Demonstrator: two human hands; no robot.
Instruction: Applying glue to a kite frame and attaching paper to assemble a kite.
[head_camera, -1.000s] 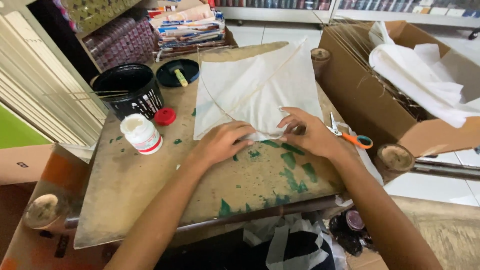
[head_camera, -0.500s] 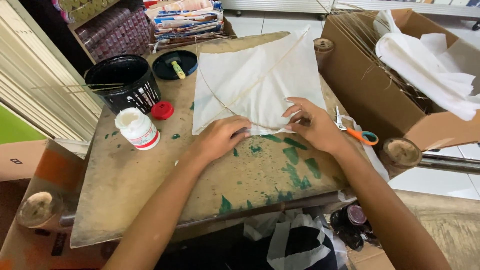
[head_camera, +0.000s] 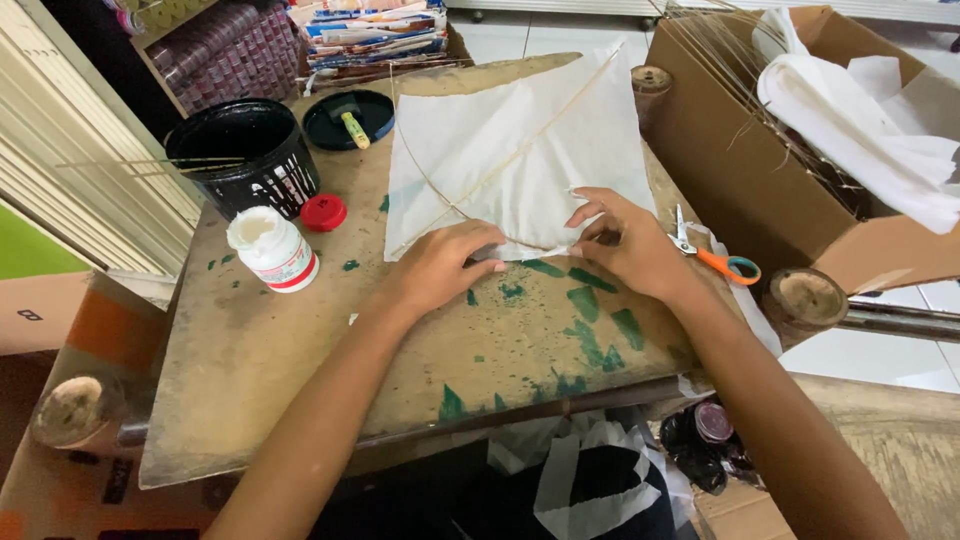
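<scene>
A white paper kite (head_camera: 520, 150) with thin crossed sticks lies flat on the counter (head_camera: 300, 350), and both hands rest on its near edge: the left hand (head_camera: 445, 265) lies palm down with fingers loosely curled, pressing the paper, while the right hand (head_camera: 625, 240) pinches the edge between bent fingertips. Left of the kite stand a white glue bottle (head_camera: 272, 248), its red cap (head_camera: 323, 212) and a black bucket (head_camera: 245, 150); orange-handled scissors (head_camera: 715, 258) lie just right of it.
</scene>
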